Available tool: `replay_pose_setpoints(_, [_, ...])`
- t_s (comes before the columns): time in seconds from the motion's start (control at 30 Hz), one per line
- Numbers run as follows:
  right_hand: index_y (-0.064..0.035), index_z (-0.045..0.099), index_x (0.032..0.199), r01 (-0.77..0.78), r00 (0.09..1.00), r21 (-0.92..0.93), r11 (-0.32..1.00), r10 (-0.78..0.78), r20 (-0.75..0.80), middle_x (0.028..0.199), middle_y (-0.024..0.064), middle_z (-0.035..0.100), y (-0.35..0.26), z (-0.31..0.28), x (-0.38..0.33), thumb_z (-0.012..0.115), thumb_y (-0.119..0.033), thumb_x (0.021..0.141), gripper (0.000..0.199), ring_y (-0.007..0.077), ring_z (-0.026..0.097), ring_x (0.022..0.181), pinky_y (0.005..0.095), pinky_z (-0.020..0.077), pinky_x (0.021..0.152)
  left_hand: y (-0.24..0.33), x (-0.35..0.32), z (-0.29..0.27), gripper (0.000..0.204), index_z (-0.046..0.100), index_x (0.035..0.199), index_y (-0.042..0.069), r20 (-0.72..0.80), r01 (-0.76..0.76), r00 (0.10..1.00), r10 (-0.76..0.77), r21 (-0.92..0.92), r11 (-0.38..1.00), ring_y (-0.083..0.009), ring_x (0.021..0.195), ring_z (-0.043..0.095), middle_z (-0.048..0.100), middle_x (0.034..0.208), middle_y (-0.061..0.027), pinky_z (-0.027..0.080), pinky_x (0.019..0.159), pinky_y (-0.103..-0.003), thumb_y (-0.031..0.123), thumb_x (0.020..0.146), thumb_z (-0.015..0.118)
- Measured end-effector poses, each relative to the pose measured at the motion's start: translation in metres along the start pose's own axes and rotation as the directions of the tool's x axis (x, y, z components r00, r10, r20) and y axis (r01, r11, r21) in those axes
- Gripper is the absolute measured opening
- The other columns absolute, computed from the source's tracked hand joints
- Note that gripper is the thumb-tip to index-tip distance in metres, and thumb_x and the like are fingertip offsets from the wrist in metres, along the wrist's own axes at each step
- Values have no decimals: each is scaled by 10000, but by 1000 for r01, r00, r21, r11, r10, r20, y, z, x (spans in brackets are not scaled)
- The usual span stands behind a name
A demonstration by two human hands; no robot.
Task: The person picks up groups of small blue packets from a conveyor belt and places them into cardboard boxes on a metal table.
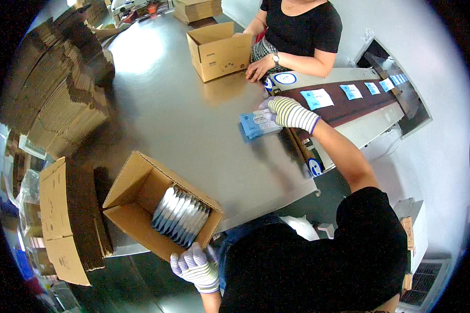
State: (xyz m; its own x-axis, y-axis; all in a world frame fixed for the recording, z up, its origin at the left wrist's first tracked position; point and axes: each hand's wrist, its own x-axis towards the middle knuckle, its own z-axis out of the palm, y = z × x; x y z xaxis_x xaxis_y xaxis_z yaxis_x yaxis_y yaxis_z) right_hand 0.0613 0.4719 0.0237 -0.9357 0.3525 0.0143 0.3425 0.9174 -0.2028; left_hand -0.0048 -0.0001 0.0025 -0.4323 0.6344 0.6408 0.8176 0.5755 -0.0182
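A striped glove covers my right hand, whose fingers close on the end of blue-and-white packets at the table's edge beside the conveyor. Whether the packets touch the tabletop I cannot tell, nor how many there are. My left hand, gloved alike, grips the near edge of an open cardboard box; part of the thumb is hidden. Inside that box a row of silvery packets stands on edge along the right side. The box's left part shows bare cardboard.
A conveyor belt carries several spaced packets from a wall opening. Across the metal table, a co-worker holds another open box. Stacks of flattened cardboard line the left; upright cardboard sheets stand beside my box.
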Motion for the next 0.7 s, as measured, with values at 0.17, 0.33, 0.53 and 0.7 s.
replay_pose_setpoints(0.17, [-14, 619, 1109, -75, 997, -32, 997, 76, 23, 1072, 198, 638, 34, -2, 9, 586, -188, 872, 296, 358, 594, 1024, 402, 457, 924, 1, 2, -2, 225, 566, 956, 86, 42, 30, 999, -31, 33, 999, -203, 750, 513, 491, 780, -34, 369, 975, -454, 292, 873, 601])
replay_pose_setpoints(0.33, [-16, 649, 1058, -61, 998, 137, 989, 63, -5, 1035, 196, 663, 61, 0, 20, 597, -262, 870, 314, 363, 617, 997, 424, 475, 884, 1, 3, -1, 219, 560, 950, 99, 21, 39, 999, -40, 36, 999, -199, 765, 511, 494, 797, -31, 356, 987, -449, 300, 874, 600])
replay_pose_setpoints(0.53, [-7, 649, 1019, -77, 996, -29, 997, 79, 44, 988, 203, 666, 103, 7, 47, 655, -280, 832, 331, 368, 626, 942, 440, 485, 849, 1, 7, -2, 216, 557, 954, 107, 24, 36, 999, -37, 27, 999, -193, 787, 519, 508, 819, -17, 347, 997, -437, 295, 864, 611])
replay_pose_setpoints(0.7, [-38, 675, 971, -131, 963, -146, 980, 161, 216, 953, 173, 680, 84, -7, 69, 674, -304, 809, 311, 340, 642, 915, 421, 497, 823, -1, 3, -1, 280, 561, 1006, 109, 35, 49, 998, -50, 28, 998, -231, 780, 521, 496, 796, -53, 365, 984, -478, 255, 792, 666])
